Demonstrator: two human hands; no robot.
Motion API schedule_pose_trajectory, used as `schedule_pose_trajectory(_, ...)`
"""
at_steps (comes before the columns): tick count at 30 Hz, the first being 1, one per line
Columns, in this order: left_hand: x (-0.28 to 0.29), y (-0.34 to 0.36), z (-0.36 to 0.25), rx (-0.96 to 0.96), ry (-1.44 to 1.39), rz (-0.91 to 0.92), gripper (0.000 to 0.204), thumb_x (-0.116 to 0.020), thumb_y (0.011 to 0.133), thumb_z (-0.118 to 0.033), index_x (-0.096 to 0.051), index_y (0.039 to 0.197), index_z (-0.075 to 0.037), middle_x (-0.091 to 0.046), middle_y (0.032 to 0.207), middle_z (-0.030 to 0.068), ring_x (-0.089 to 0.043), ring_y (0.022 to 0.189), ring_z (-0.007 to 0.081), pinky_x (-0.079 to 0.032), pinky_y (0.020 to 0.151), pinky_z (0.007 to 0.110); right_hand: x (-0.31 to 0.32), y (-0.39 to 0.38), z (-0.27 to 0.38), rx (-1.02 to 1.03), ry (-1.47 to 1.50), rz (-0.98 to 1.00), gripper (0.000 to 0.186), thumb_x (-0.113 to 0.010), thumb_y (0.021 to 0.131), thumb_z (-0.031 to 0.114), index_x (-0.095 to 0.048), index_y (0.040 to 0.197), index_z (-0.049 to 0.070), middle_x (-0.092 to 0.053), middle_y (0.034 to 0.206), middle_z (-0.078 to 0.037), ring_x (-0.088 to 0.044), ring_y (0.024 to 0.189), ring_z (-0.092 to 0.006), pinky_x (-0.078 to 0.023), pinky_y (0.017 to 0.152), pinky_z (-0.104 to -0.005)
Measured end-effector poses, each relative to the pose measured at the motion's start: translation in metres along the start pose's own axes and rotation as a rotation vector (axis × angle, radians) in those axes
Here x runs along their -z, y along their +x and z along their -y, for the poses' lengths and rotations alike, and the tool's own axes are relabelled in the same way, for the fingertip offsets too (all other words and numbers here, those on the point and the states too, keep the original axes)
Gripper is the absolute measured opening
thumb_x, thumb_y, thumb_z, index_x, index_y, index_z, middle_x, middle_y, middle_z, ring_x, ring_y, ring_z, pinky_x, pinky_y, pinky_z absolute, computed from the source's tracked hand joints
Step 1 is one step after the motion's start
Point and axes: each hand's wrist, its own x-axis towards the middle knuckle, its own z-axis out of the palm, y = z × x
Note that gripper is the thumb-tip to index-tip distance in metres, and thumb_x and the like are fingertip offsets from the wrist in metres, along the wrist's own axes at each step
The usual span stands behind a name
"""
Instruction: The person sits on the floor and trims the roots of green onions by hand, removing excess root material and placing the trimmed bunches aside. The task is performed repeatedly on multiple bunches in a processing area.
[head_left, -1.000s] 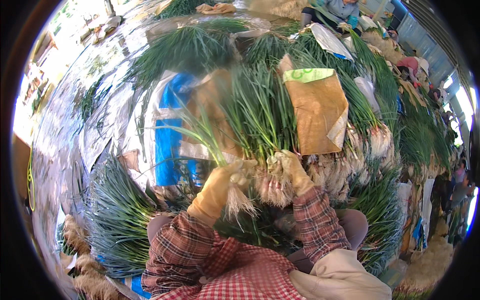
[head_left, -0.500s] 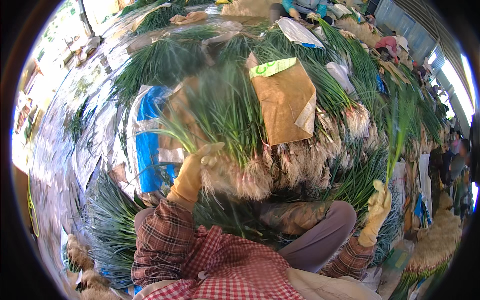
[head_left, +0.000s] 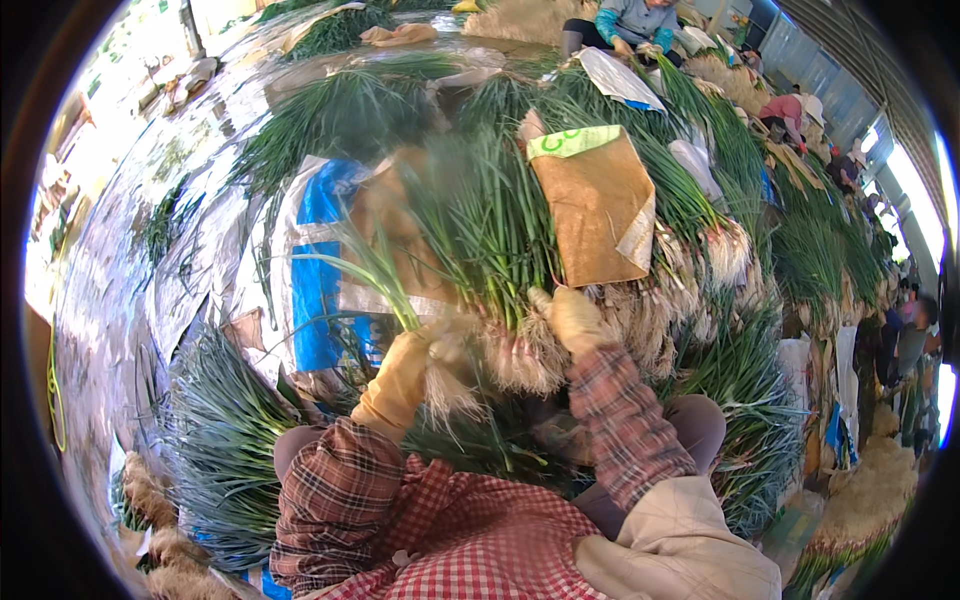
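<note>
Green onions point(head_left: 396, 297), one bunch, sit clasped in the left hand point(head_left: 408, 362); right hand point(head_left: 577, 322) at a pile point(head_left: 512, 235), grip unclear; one brown sack point(head_left: 595, 215) farther.

We wear pale yellow gloves point(head_left: 394, 378), reddish-brown plaid sleeves point(head_left: 335, 492) crossed by dark and light lines, a red-and-white checked garment point(head_left: 480, 530) across the front, plain beige cloth point(head_left: 685, 545) at our right side, and dull purplish-grey trousers point(head_left: 697, 428).
</note>
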Motion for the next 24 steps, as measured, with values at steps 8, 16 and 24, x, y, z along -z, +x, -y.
schedule_pose_trajectory(8, 0.025, -0.014, -0.015, -0.084, -0.011, 0.106, 0.04, -0.052, 0.098, -0.027, -0.062, 0.121, 0.003, -0.048, 0.072, -0.0043, -0.051, 0.07, 0.0091, -0.043, 0.068, 0.023, 0.023, -0.001, 0.008, 0.139, 1.066, -0.148, 0.017, -0.051, 0.098, 0.012, -0.059, 0.09, 0.0, -0.065, 0.089, -0.013, -0.063, 0.07, -0.0124, -0.05, 0.049, -0.0217)
schedule_pose_trajectory(16, 0.021, -0.014, -0.014, -0.059, -0.058, 0.082, 0.041, -0.054, 0.097, -0.028, -0.063, 0.118, 0.006, -0.054, 0.073, -0.0013, -0.049, 0.064, 0.0087, -0.041, 0.066, 0.022, 0.024, -0.026, -0.016, 0.335, 0.093, -0.758, 0.02, -0.07, 0.083, 0.027, -0.069, 0.081, 0.007, -0.066, 0.079, -0.009, -0.061, 0.08, -0.0242, -0.046, 0.071, -0.0433)
schedule_pose_trajectory(24, 0.0, -0.012, 0.005, 0.119, -0.097, 0.032, 0.045, -0.055, 0.1, -0.027, -0.056, 0.122, 0.012, -0.049, 0.06, -0.0009, -0.046, 0.062, 0.0126, -0.04, 0.06, 0.026, 0.001, -0.076, 0.003, 0.395, -0.184, -0.719, 0.024, -0.073, 0.079, 0.037, -0.069, 0.075, 0.013, -0.064, 0.085, -0.004, -0.06, 0.081, -0.0239, -0.042, 0.078, -0.0449)
